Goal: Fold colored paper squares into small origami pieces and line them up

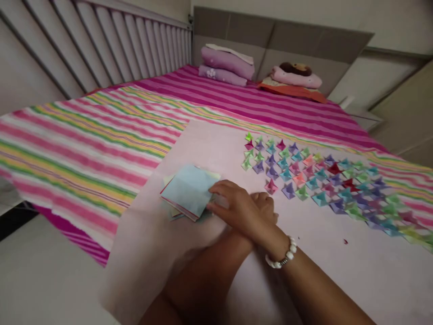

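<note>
My right hand (237,205), with a white bead bracelet at the wrist, reaches left across my other arm. Its thumb and fingertips pinch the right edge of a stack of coloured paper squares (187,189), whose top sheet is light blue. My left hand (265,201) lies crossed under the right wrist and is mostly hidden. Only its curled knuckles show, and what they hold is hidden. Both hands rest on a pale pink board (338,271) laid on the bed. To the right, several small folded paper pieces (314,180) in many colours lie in rows.
The board sits on a bed with a pink, green and yellow striped sheet (84,144). Purple pillows (225,65) and a pink pillow (296,76) lie at the headboard. A slatted rail runs along the left. The floor (40,280) shows at lower left.
</note>
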